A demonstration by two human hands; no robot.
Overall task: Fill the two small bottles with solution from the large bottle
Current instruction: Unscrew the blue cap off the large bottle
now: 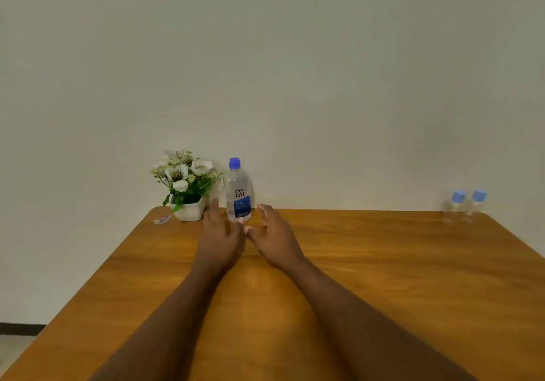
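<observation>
Head view: left hand point(219, 234) & right hand point(272, 233) spread, empty, flanking tall clear blue-capped solution bottle point(238, 192) on wooden worktop point(383, 277). Grip mid-body w/ one, keep upright, uncap w/ other.

Just one view here, a wide-angle cam on the person's head, looking forward and slightly down across a wooden table point(383, 277) toward a plain wall point(295, 71). Both forearms run in from the bottom edge, so it sits close behind them. The table's far edge lands around mid-frame, and the wall fills the whole upper half.
</observation>
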